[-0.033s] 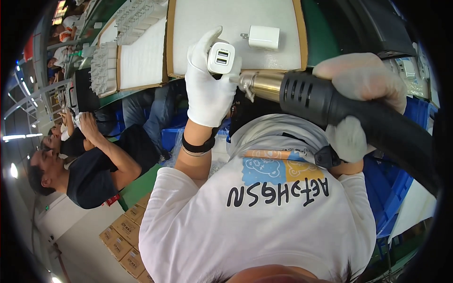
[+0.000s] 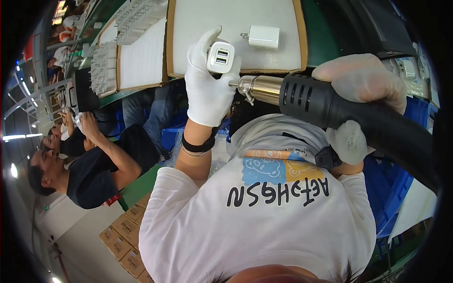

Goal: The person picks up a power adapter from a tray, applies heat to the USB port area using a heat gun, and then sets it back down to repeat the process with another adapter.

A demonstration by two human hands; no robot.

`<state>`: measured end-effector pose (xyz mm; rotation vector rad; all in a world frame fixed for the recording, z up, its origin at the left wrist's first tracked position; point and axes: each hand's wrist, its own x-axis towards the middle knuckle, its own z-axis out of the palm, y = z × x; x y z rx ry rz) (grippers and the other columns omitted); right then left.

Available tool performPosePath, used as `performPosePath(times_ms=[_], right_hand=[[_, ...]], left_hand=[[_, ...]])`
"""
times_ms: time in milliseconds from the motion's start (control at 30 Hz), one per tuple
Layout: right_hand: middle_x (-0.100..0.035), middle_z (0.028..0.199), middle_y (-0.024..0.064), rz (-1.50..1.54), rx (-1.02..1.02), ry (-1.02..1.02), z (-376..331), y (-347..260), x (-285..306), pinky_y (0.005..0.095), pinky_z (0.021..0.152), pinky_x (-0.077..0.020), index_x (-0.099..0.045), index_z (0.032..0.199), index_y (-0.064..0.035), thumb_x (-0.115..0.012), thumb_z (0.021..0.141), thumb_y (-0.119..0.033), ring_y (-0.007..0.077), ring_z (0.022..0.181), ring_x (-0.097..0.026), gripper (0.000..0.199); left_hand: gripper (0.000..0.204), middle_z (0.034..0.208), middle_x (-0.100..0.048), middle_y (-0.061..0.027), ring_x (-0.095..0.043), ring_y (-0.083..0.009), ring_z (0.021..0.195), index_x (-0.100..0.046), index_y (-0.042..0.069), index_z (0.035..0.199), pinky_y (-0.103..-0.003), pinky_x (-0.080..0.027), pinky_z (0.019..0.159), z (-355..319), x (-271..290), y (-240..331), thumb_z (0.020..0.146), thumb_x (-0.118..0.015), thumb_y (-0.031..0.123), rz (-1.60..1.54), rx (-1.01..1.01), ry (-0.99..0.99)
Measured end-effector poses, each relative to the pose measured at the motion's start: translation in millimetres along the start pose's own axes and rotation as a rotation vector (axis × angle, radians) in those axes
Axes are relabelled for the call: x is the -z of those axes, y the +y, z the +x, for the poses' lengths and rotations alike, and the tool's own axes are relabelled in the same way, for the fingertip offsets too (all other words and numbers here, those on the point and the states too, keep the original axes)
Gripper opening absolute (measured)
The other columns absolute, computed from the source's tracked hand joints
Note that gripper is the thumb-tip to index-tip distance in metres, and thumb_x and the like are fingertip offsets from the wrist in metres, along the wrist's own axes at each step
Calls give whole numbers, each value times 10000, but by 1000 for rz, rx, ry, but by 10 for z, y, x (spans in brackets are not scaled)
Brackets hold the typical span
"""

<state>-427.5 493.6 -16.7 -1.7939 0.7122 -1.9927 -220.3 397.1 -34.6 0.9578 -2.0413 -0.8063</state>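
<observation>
My left hand (image 2: 207, 87), in a white glove, grips a white two-port USB charger (image 2: 221, 57) with its ports facing up. In my right hand (image 2: 365, 82), also gloved, is a black hot-air gun (image 2: 306, 96) with a metal nozzle (image 2: 259, 89). The fingers wrap round the gun from above, and the thumb shows below it. The narrow nozzle tip points left, close by the gloved left hand and just below the charger; whether it touches the glove I cannot tell. Beyond, a second white charger (image 2: 264, 37) with metal prongs lies on its side on a white foam-lined tray (image 2: 188, 14).
Rows of white chargers (image 2: 104, 70) stand on another foam-lined tray (image 2: 141, 66) at left. A black machine (image 2: 373, 33) is at far right, with blue crates (image 2: 387, 188) below. A co-worker (image 2: 94, 160) sits at left, near stacked cardboard boxes (image 2: 125, 236).
The nozzle has shifted very slightly down. Both hands keep their grips, and the charger stays almost where it was.
</observation>
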Motion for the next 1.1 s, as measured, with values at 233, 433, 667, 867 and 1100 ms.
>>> performPosePath(times_ms=[233,433,667,867,1100], right_hand=[[-583,906,233,-45,-56,85,-57,15,-99,325,667,-504,-467,966,-39,-717,716,-242,255,766,-599,408],[-580,908,237,-67,-27,-98,-9,5,-63,321,690,-505,-465,995,-42,-716,718,-224,256,783,-601,416],[-577,914,241,-204,-92,106,-32,-62,-172,327,691,-504,-456,1006,-42,-702,732,-209,256,782,-598,405],[-576,909,242,-50,-56,85,-37,25,-182,331,687,-504,-450,1018,-42,-678,746,-177,251,777,-597,380],[-583,920,221,-317,-182,534,-31,-7,-364,372,736,-492,-453,1028,-64,-622,769,-413,283,769,-594,467]], left_hand=[[585,963,-510,-75,-530,-182,859,-469,64,1188,-271,-436,789,-21,26,-50,638,-602,-85,33,22,35],[590,974,-512,-88,-533,-186,859,-463,65,1195,-273,-438,787,-8,52,-78,640,-593,-90,33,-8,25],[579,981,-516,-92,-536,-191,860,-465,62,1192,-270,-436,791,-28,55,-113,648,-604,-80,-2,63,41],[534,973,-519,-91,-542,-188,841,-454,42,1194,-262,-436,788,-11,89,-204,692,-615,-37,55,-3,24],[714,1135,-494,-112,-527,-222,968,-270,90,1344,-269,-438,828,1,287,-165,781,-660,290,-1052,494,-109]])
